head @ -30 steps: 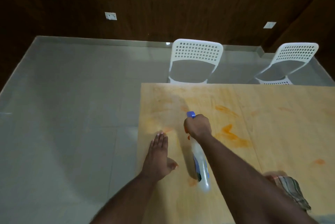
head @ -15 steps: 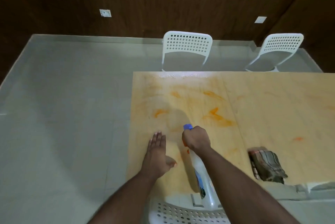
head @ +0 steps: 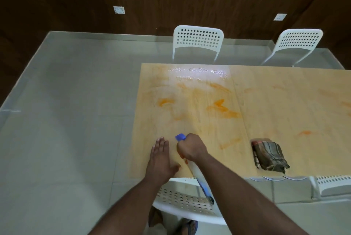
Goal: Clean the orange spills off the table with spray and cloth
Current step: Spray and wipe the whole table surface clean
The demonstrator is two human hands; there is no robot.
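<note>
My right hand [head: 191,147] grips the neck of a white spray bottle [head: 199,175] with a blue nozzle [head: 180,137], held over the near left part of the light wooden table [head: 275,105]. My left hand [head: 161,156] lies flat on the table just left of it, fingers straight. Orange smears [head: 222,109] spread across the left half of the tabletop, with wet shine near the far edge. A folded checked cloth [head: 269,156] lies on the table near its front edge, to the right of my right arm.
Two white perforated chairs [head: 197,41] [head: 296,43] stand beyond the far edge of the table. Another white chair [head: 182,202] is under my arms at the near edge, and a fourth [head: 332,185] at lower right. Grey tiled floor extends to the left.
The view has pulled back and my right hand with the bottle has drawn toward the near edge. More of the table, the cloth and the near chair show. My left hand stays flat.
</note>
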